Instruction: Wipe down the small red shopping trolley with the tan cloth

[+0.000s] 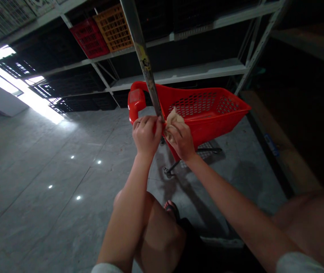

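Observation:
A long grey metal pole point(143, 53) slants from the top of the view to my hands; a yellow sticker with a dark handprint mark is on it. At the pole's lower end my left hand point(147, 132) is closed, with the thumb against the metal. My right hand point(181, 139) is closed on a crumpled beige cloth point(174, 116), right beside the left hand and the pole end. A small orange bit shows between the hands; I cannot make out what it is. Behind them stands a red plastic shopping cart point(213, 123) with perforated sides.
Metal shelving point(207, 72) runs across the back, with a red crate point(90, 38), a yellow crate point(114, 28) and several black crates. Grey tiled floor point(50, 163) spreads to the left. A wooden ledge point(287, 151) lies at the right, and my knee point(162, 235) is below my hands.

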Demonstrator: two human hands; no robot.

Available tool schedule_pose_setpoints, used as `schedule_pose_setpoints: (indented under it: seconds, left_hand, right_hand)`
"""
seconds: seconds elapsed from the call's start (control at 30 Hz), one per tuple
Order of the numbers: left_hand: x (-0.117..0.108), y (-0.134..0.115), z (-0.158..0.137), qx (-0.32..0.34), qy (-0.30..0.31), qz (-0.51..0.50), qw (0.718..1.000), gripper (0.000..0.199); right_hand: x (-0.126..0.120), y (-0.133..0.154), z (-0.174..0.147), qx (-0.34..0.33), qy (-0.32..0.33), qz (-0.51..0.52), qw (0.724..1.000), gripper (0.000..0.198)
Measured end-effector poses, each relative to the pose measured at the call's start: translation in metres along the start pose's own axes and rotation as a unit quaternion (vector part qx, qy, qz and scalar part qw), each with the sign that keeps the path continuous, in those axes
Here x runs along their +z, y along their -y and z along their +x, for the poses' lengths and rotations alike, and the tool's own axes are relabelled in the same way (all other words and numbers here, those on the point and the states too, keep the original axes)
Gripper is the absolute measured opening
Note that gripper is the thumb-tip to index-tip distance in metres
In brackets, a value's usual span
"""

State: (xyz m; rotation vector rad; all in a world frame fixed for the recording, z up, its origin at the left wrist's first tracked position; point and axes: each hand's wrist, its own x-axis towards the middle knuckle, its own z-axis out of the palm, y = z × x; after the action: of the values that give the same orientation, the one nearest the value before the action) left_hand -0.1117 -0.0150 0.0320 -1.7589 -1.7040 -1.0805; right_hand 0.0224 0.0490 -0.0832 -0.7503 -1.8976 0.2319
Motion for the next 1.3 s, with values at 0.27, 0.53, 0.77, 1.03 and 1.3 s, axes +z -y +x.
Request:
schedule_pose_setpoints:
  seconds: [0.27,0.53,0.77,1.03,1.3]
  left_hand:
    - [-0.009,-0.019,-0.003,0.036,-0.008,0.073,0.997,0.029]
    - [-0.015,-0.028,-0.003,-0.015,0.030,0.035,0.999,0.033]
    - [-0.014,-0.023,0.001,-0.035,0.014,0.028,0.999,0.036]
    - [-0.014,-0.023,0.000,-0.039,0.022,0.028,0.999,0.033]
    - [-0.007,-0.024,0.003,-0.068,0.008,0.064,0.996,0.034]
  right_hand:
    - [0.013,-0.047,-0.113,0.182,0.054,0.006,0.982,0.023]
    - [-0.019,-0.029,-0.042,0.236,-0.139,0.013,0.962,0.034]
    - [-0.018,0.008,0.019,0.070,-0.065,0.035,0.995,0.044]
    - [-0.061,-0.102,0.006,0.234,-0.228,-0.008,0.945,0.039]
    - [0.004,0.008,-0.015,0.134,-0.177,0.089,0.971,0.043]
